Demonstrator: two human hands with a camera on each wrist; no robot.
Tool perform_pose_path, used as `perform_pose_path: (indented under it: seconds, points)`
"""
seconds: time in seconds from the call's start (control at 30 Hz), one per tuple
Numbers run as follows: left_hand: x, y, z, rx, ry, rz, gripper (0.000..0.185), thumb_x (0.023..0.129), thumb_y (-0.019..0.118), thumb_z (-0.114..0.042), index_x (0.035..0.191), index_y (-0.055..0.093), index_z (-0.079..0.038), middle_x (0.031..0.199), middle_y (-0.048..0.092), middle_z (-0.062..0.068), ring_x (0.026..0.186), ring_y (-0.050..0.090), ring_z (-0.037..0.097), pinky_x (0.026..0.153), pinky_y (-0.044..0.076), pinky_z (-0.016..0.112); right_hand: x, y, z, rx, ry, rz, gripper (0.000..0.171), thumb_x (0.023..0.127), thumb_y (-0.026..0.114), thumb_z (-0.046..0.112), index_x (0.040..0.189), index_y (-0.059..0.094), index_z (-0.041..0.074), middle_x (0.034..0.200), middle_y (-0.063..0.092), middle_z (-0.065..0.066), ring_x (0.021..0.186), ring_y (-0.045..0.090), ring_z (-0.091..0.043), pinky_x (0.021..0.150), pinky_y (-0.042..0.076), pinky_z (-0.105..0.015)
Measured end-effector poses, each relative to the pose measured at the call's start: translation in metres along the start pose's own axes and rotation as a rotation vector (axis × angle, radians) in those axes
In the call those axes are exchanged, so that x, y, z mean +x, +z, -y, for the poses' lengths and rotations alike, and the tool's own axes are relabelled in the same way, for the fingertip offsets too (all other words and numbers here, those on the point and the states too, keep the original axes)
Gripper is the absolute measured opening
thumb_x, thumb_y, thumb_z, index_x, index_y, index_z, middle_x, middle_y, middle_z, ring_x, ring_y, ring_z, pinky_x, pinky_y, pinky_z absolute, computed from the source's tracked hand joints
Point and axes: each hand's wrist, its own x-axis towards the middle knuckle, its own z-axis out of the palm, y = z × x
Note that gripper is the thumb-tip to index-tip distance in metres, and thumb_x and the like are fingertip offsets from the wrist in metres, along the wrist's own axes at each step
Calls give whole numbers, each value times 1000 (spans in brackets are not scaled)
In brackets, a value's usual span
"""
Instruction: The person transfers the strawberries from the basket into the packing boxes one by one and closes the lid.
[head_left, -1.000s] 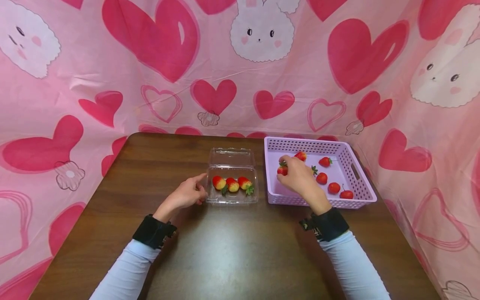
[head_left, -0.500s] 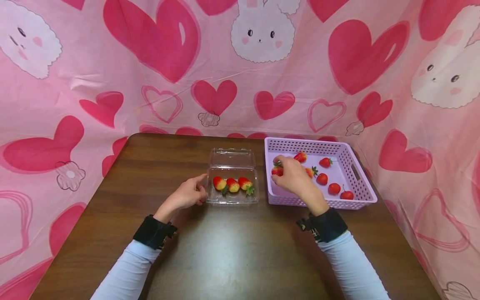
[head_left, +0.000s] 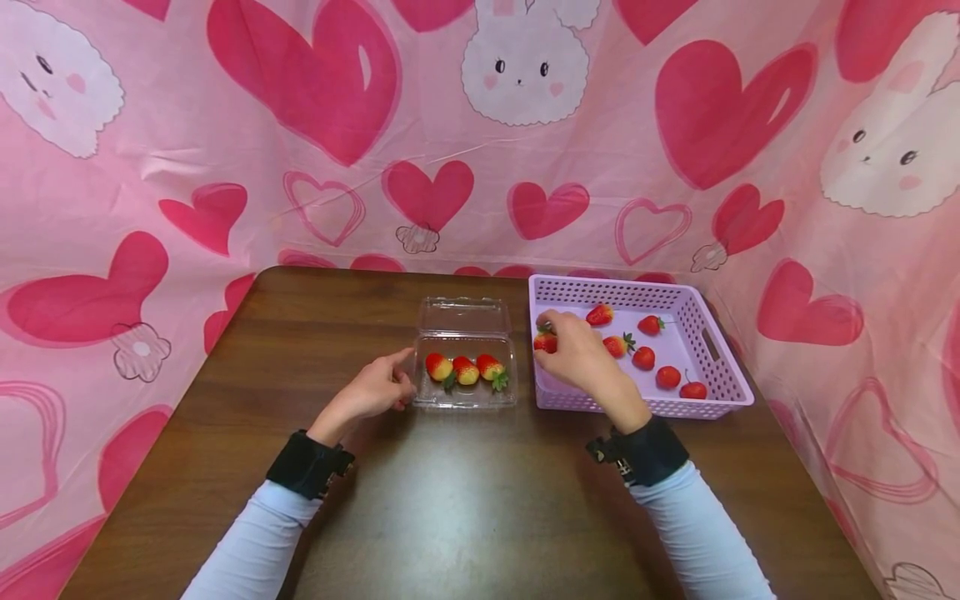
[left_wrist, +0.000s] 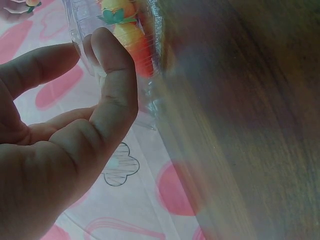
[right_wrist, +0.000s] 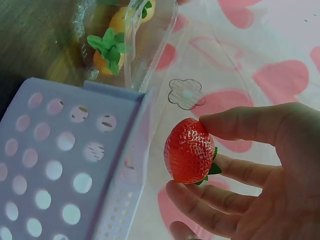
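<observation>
My right hand (head_left: 581,354) pinches a red strawberry (right_wrist: 190,151) with a green leafy top between thumb and fingers. It holds the berry over the left side of a lilac perforated basket (head_left: 712,407). An open clear plastic clamshell box (head_left: 465,400) stands left of the basket, its lid (head_left: 463,317) tipped back. Three red and yellow strawberries (head_left: 465,370) lie in a row inside it. My left hand (head_left: 372,386) is at the box's left side, thumb and index finger gripping its edge; the left wrist view shows the fingertips close together at the clear wall.
More red fruit lies in the basket: strawberries (head_left: 600,315) with leaves and round cherry-like ones (head_left: 667,377). Both containers stand on a dark brown wooden table (head_left: 450,500). A pink cloth (head_left: 435,100) with hearts and rabbits hangs behind and at the sides.
My right hand has moved left with the strawberry, toward the basket's left wall, uncovering a strawberry behind it. The left hand and the box have stayed in place.
</observation>
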Motion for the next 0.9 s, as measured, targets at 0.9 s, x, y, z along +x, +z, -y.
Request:
perform_pose_path:
  seconds: [0.9]
  points:
    - [0, 0, -1, -5, -5, -1, 73, 100, 64, -2, 164, 29, 2, 87, 59, 14, 75, 61, 34, 79, 59, 46, 3, 21, 19, 38, -77, 59, 46, 89, 80, 16, 131, 65, 2, 114, 67, -16, 103, 61, -32, 91, 50, -55]
